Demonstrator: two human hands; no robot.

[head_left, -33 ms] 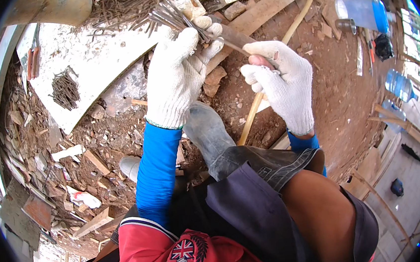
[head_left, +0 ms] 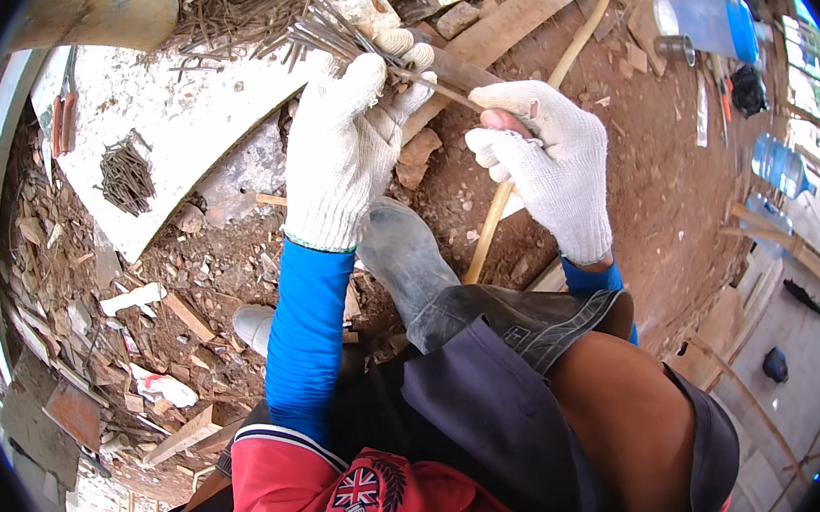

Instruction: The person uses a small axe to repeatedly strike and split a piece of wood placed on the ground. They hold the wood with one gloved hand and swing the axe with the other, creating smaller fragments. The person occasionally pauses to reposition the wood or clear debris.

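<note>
My left hand point(head_left: 341, 155), in a white knitted glove, is closed around a bundle of short, thin grey metal rods point(head_left: 324, 31) that fan out past the fingers. One rod point(head_left: 452, 92) slants from that hand toward my right hand point(head_left: 563, 169), also white-gloved, whose thumb and fingers pinch its near end. A bare fingertip shows through the right glove. Left of the hands, a small heap of similar rods point(head_left: 127, 173) lies on a white board point(head_left: 183, 110). A larger rod pile point(head_left: 233, 13) is at the board's far edge.
Orange-handled pliers point(head_left: 65, 120) lie on the board's left. A wooden plank point(head_left: 516, 17) and a long pale pole point(head_left: 594, 20) cross the dirt beyond my hands. A clear jug point(head_left: 706, 20) stands far right. Rubble point(head_left: 191, 319) covers the ground at left; a grey boot point(head_left: 400, 247) is below my hands.
My right hand has shifted very slightly left, toward my left hand, still pinching the rod. My left hand and the bundle have hardly moved.
</note>
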